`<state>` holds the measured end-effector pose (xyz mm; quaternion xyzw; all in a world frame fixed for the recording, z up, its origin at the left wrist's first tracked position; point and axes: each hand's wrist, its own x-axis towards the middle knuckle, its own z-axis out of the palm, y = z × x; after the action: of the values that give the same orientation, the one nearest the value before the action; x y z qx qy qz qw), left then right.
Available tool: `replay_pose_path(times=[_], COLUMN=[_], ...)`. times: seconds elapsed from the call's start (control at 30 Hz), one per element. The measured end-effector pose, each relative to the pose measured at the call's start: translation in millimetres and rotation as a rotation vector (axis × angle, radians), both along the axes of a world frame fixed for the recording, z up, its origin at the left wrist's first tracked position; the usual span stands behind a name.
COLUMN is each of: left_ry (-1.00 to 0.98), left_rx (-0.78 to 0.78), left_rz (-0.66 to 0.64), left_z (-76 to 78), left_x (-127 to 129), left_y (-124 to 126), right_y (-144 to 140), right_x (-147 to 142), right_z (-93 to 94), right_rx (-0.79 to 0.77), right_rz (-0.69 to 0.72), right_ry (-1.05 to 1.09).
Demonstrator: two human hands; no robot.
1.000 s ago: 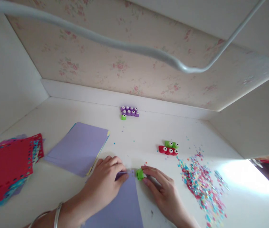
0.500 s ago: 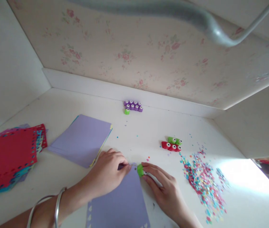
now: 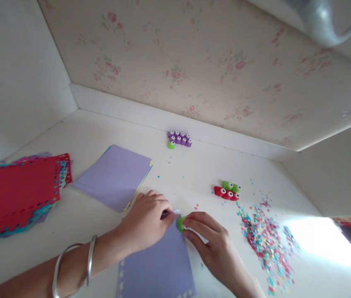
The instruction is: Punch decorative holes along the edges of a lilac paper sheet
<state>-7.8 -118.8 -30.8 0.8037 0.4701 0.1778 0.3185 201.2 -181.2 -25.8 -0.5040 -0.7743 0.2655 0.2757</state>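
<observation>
Since the earlier frame, both hands have shifted a little toward the near edge of the table, and the small green paper punch [image 3: 180, 224] now sits closer to the far right corner of the lilac paper sheet [image 3: 158, 265]. That sheet lies flat on the white table [image 3: 194, 165], directly before the person. The right hand [image 3: 215, 247] holds the punch, with its fingers closed around it. The left hand [image 3: 146, 221] presses on the far edge of the sheet, fingers together, just beside the punch. Heart-shaped holes already run along the left edge of the sheet and at its near edge; the far edge looks not yet punched, so I judge the border is partly done. Further out, red and green punches [image 3: 227, 191] stand in a cluster to the right, near a pile of confetti [image 3: 267, 242]. Purple punches [image 3: 180, 138] stand by the wall. On the left lie a stack of plain paper [image 3: 115, 176] and finished punched sheets [image 3: 17, 192]
</observation>
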Motion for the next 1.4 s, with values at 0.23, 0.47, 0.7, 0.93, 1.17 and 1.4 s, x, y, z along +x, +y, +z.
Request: replay_pose_path(times=[0.23, 0.47, 0.7, 0.93, 1.17, 1.4], left_ry=[0.056, 0.068, 0.053, 0.04, 0.044, 0.084], left_rx=[0.053, 0.066, 0.098, 0.099, 0.097, 0.102], left_rz=[-0.006, -0.015, -0.013, -0.01, -0.01, -0.055], left_z=[-3.9, -5.0, -9.0, -9.0, -11.2, -10.4], left_x=[-1.9, -1.5, -2.6, -2.6, -2.0, -1.6], left_y=[-4.8, -5.7, -8.7, -8.3, -8.0, -5.6], right_y=[26.5, 53.7, 54.5, 60.1, 64.2, 68.7], right_x=[4.5, 1.9, 0.3, -3.1, -13.0, -22.9], right_z=[29.6, 40.6, 36.5, 34.4, 37.3, 44.6], right_rx=[-0.252, -0.54, -0.631, -0.709, -0.742, -0.733], right_rz=[-0.071, 0.092, 0.123, 0.094, 0.025, -0.014], right_ry=[-0.115, -0.395, -0.384, -0.406, -0.537, -0.617])
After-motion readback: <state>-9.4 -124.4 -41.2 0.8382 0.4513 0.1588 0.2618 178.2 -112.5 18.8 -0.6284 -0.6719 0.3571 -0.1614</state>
